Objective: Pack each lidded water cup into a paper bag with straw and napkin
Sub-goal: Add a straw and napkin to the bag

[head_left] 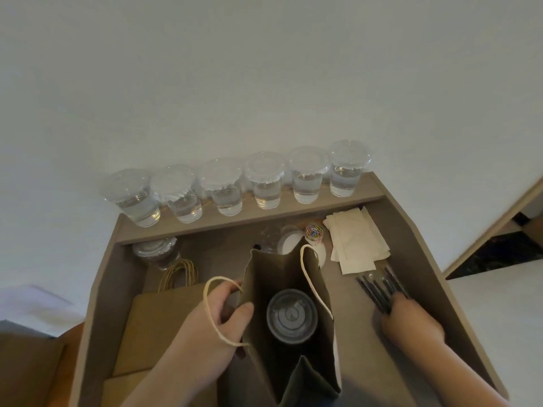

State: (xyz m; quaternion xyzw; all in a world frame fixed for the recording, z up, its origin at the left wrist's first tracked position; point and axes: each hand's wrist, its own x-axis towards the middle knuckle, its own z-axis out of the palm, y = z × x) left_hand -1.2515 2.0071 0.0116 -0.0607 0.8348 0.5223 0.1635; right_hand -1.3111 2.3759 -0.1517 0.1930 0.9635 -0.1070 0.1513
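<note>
An open brown paper bag (264,283) stands on the desk with a lidded cup (291,316) upright inside it. My left hand (219,315) grips the bag's left edge beside its cream handle, thumb inside the opening. My right hand (411,323) lies on the near end of a bunch of black wrapped straws (379,284), fingers curled over them; whether it holds one is blurred. White napkins (354,242) are piled behind the straws. Several lidded cups of water (266,182) stand in a row on the raised back ledge.
Flat brown paper bags (158,327) with twine handles lie at the left. A stack of clear lids (155,251) stands back left. More clear cups and a tub of coloured clips (313,232) sit behind the bag. The desk's raised sides (97,304) bound the work area.
</note>
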